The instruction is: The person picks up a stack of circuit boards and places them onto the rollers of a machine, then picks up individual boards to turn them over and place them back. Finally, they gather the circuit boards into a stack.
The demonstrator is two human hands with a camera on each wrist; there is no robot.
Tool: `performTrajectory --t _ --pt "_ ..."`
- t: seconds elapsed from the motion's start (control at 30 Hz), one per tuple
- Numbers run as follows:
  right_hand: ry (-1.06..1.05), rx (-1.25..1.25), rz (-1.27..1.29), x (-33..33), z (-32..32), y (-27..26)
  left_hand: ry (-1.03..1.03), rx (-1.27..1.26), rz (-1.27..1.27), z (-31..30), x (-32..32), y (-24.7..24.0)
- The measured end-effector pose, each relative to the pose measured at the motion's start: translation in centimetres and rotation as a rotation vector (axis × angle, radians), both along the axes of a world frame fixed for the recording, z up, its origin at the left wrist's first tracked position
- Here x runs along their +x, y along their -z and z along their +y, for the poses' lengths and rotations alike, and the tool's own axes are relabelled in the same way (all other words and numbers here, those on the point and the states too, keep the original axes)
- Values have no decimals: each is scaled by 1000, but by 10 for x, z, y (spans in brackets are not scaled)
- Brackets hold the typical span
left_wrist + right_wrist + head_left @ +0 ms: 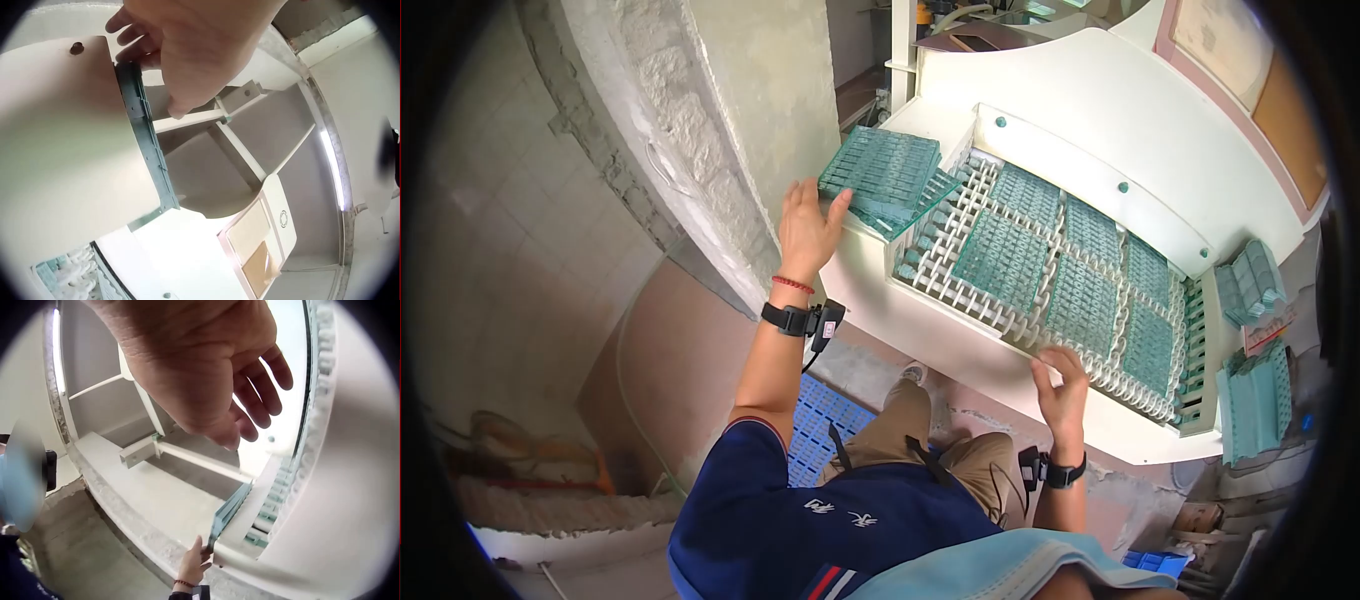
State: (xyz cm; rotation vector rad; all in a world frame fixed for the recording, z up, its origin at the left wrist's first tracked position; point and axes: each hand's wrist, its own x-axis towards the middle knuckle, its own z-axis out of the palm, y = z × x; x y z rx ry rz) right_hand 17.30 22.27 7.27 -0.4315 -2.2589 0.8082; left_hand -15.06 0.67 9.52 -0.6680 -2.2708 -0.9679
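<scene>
1. While the left hand [808, 235] touches the left edge of a stack of green slatted panels [885, 165], its fingers lie extended rather than clenched; how firmly they bear on the stack cannot be told.

2. The stack lies on the corner of a white machine [1080, 90]. Its layers are out of line: the lower part juts from under the top, towards a bed of white links [972, 208].

3. More green panels [1002, 258] lie flat on that bed in two rows, with white links visible between them.

4. The right hand [1063, 395] is near the machine's front rim, fingers loosely bent and gripping nothing. The right wrist view shows its fingers [265, 390] apart, with nothing between them.

5. At the far right of the head view, two more groups of green pieces [1250, 280] stand beside the bed.

6. A sideways push on the uneven stack could make the upper panels slide over the lower ones, or tip one off the corner. A panel dropped onto those on the bed could chip or knock them askew. Whether the links are moving cannot be told; if they are, fingertips reaching in among them could be pinched.
</scene>
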Motion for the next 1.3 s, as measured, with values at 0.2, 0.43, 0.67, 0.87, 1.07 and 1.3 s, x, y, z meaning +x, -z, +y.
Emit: performTrajectory --t 0.2,0.43,0.67,0.87,1.07,1.3 --pt "-293 -58 -51 -92 3 -33 -61 -129 215 5 28 -5" --pt "-387 -622 -108 -216 9 -47 15 -102 226 9 52 -7" --pt "-396 -1139 -82 -239 10 -35 103 -2 144 7 69 -2" --pt "-333 -1219 49 -147 -2 -20 460 290 -147 -1 108 18" --pt "-274 -1319 293 -34 -9 31 976 758 -1019 20 164 63" --pt "-116 -1314 338 46 -19 69 1236 822 -1682 43 210 80"
